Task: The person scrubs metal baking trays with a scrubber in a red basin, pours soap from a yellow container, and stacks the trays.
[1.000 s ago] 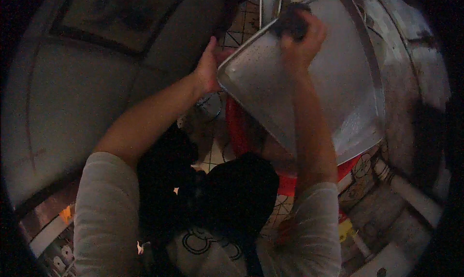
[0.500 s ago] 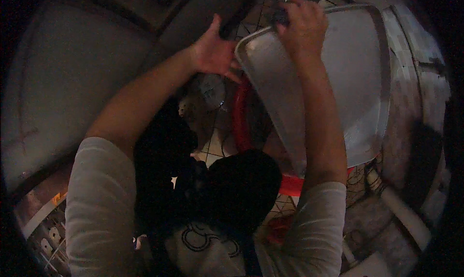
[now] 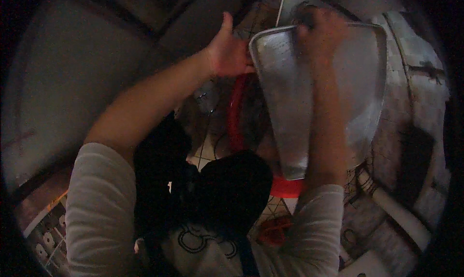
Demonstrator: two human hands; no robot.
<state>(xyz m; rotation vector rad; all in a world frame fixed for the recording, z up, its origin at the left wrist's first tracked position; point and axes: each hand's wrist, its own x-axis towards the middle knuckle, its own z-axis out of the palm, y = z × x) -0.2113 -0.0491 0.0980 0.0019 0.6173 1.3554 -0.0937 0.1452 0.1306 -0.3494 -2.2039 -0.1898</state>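
A large metal tray (image 3: 282, 107) with a raised rim stands tilted, its lower end inside a red basin (image 3: 285, 186). At its upper edge my right hand (image 3: 328, 32), smeared by motion, is closed on a dark grey scrubber (image 3: 304, 16). The right forearm crosses in front of the tray's face. My left hand (image 3: 229, 54) is beside the tray's upper left corner, thumb stretched up and away from the palm. Its fingertips reach the rim and are partly hidden there.
A tiled floor (image 3: 205, 153) shows between my dark-clad knees and the basin. On the right a pale pipe (image 3: 398, 209) runs along the floor by a tiled wall (image 3: 411, 49). A large grey panel (image 3: 77, 74) fills the left side. A red object (image 3: 274, 230) lies near my right leg.
My right hand has moved slightly right and down with the scrubber along the tray's upper edge. The tray has tilted and shifted a little, and my left hand has shifted right with its corner.
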